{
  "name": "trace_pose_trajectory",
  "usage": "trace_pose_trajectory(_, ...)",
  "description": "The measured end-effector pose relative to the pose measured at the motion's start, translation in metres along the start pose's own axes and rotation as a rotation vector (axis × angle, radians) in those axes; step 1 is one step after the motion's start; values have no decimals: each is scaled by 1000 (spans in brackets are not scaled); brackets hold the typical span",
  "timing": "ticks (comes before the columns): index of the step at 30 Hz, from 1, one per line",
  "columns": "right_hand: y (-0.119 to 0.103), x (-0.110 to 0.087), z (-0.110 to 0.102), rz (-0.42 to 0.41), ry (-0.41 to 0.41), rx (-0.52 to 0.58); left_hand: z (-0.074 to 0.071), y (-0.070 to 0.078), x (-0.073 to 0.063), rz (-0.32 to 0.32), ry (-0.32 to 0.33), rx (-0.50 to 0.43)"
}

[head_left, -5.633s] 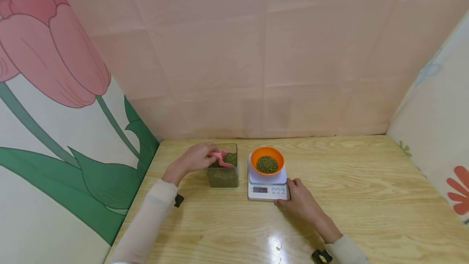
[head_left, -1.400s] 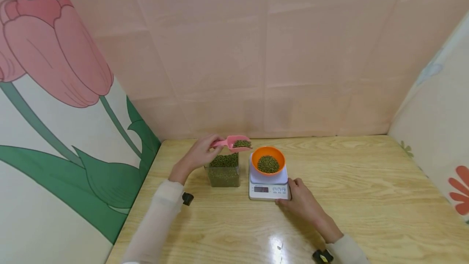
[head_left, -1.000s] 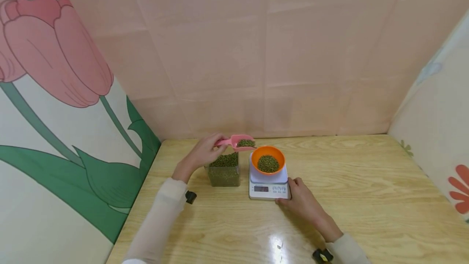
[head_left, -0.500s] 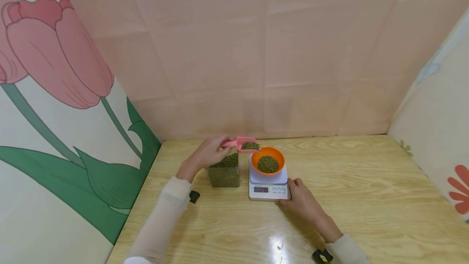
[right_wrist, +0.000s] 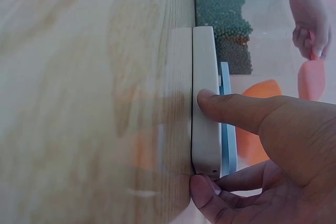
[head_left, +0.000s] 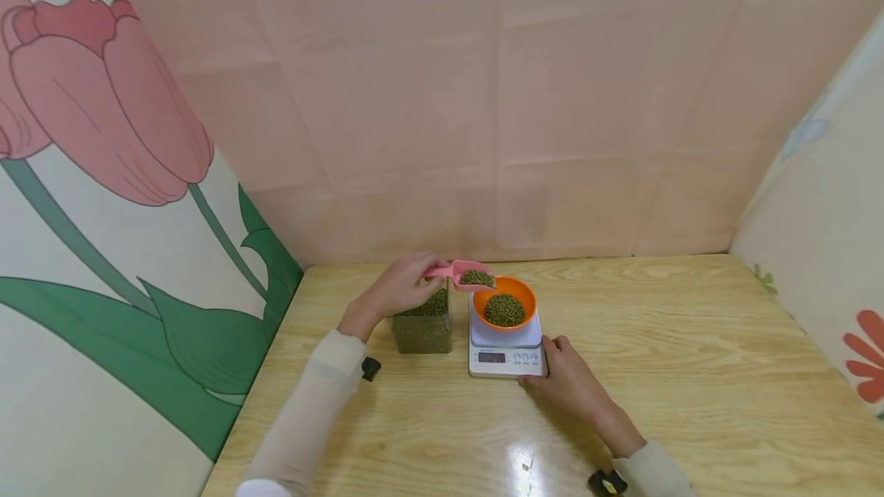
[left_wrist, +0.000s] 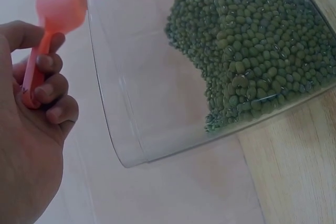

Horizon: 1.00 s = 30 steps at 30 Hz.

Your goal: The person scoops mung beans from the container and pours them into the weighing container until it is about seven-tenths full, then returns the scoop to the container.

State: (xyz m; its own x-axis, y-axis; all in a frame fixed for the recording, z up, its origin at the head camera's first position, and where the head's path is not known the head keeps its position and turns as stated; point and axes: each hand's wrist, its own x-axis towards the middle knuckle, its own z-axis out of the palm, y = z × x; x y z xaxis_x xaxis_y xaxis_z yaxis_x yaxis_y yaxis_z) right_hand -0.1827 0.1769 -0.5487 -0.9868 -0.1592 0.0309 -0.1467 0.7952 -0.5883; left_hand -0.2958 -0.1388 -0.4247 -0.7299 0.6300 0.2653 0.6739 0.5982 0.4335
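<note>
My left hand point(head_left: 404, 284) grips the handle of a pink scoop point(head_left: 461, 271) filled with green mung beans point(head_left: 478, 278). The scoop's tip is over the left rim of an orange bowl point(head_left: 527, 299), which holds more mung beans. Beneath the bowl is a white kitchen scale point(head_left: 476, 366); its display is too small to read. At the scale's front right corner, my right hand point(head_left: 569, 378) holds it between thumb and fingers, as the right wrist view shows. Left of the scale stands a clear container point(left_wrist: 136, 129) of mung beans, partly hidden by my left hand in the head view.
The things stand on a wood-grain table point(head_left: 677, 359). Behind it hangs a pinkish sheet point(head_left: 587, 136). Panels with painted flowers point(head_left: 159, 113) rise at the left and right edges.
Earlier the scoop was in the container's beans. It came up loaded, then my left hand carried it right to the bowl's rim. My right hand stayed at the scale.
</note>
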Motion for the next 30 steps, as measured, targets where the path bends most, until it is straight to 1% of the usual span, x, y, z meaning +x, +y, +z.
trace_pose_trajectory(5, 0, 0, 0, -3, 1, -1, 1, 1, 3, 23, -4, 32)
trace_pose_trajectory(18, 0, 0, 0, 10, -8, 3, 5, 5, 9, 44, -36, 78)
trace_pose_trajectory(30, 0, 0, -1, 7, -7, 0, 3, 11, 15, 51, -109, 135)
